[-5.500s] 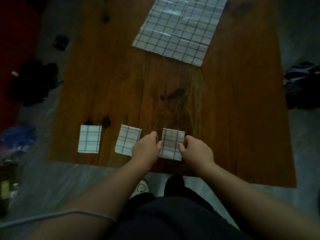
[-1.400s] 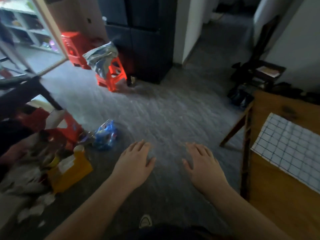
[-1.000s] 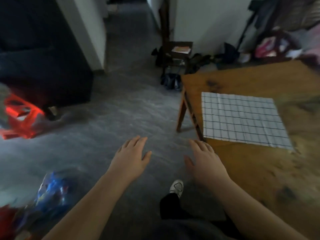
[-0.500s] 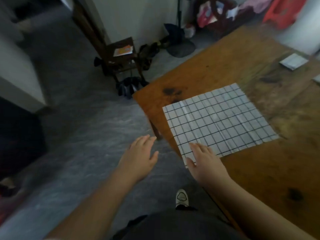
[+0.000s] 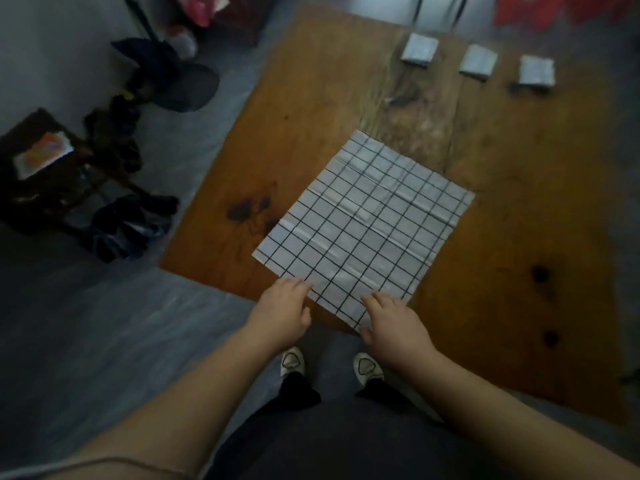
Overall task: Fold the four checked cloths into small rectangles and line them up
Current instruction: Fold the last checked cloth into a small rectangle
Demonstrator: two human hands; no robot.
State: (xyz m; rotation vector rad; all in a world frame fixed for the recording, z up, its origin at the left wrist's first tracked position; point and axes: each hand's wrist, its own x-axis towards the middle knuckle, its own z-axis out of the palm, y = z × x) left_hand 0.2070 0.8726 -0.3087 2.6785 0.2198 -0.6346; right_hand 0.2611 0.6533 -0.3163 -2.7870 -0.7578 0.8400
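Note:
An unfolded white cloth with a black check (image 5: 367, 223) lies flat on the wooden table (image 5: 519, 209), turned at an angle, its near edge at the table's near side. My left hand (image 5: 284, 313) touches that near edge with its fingertips. My right hand (image 5: 391, 327) rests on the cloth's near corner, fingers spread. Neither hand grips anything. Three folded checked rectangles sit in a row across the table's far side: one at the left (image 5: 419, 50), one in the middle (image 5: 478, 61), one at the right (image 5: 536, 71).
I stand at the table's near edge; my shoes (image 5: 292, 362) show below. On the grey floor to the left stand a dark wooden stool (image 5: 38, 168) with a paper on it and dark bundles (image 5: 124, 226). A fan base (image 5: 183, 84) is further back.
I have walked around the table, away from the folded row. The view swung from the floor to the table, and both hands have reached the unfolded cloth's near edge.

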